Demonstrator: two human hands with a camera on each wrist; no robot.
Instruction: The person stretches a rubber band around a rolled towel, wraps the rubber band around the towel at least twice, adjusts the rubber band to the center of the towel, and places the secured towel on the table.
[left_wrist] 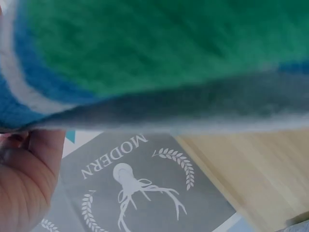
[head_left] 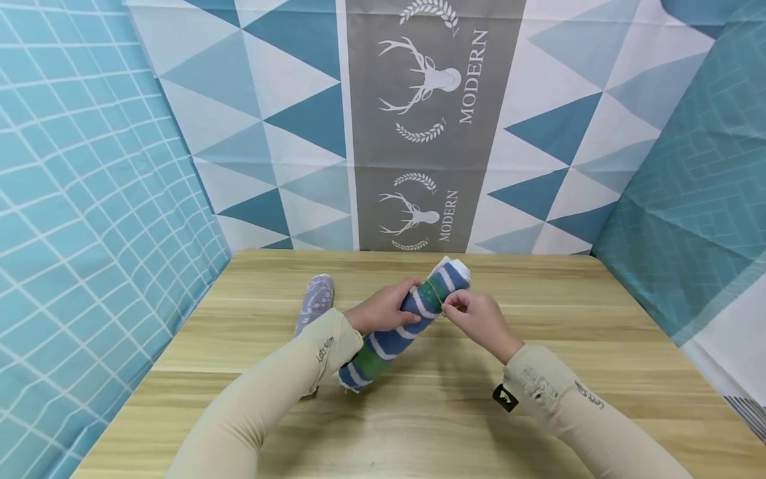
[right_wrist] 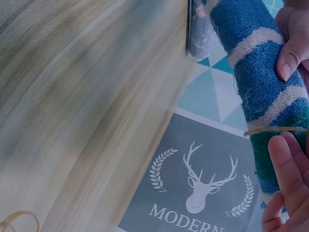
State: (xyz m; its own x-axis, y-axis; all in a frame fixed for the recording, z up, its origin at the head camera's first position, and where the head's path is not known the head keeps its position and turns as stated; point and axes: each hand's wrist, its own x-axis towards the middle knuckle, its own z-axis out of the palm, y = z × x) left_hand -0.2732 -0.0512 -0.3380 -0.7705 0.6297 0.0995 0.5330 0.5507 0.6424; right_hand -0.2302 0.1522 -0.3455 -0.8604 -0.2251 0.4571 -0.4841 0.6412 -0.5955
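Observation:
A rolled towel [head_left: 389, 340] with blue, green and white stripes is held up at a slant over the table. My left hand [head_left: 385, 307] grips it around the middle, thumb on the near side. Near its upper end a thin yellowish rubber band [right_wrist: 270, 129] crosses the roll. My right hand [head_left: 479, 318] pinches the band at the towel's right side, its fingertips close against the cloth. In the left wrist view the towel's green stripe [left_wrist: 169, 43] fills the upper part, blurred.
A second roll, grey with a pale pattern [head_left: 316, 299], lies left of my left hand, partly behind the forearm. Another rubber band [right_wrist: 21, 222] shows on the wooden table [head_left: 538, 286] in the right wrist view. A patterned cloth [head_left: 287, 120] hangs behind the table.

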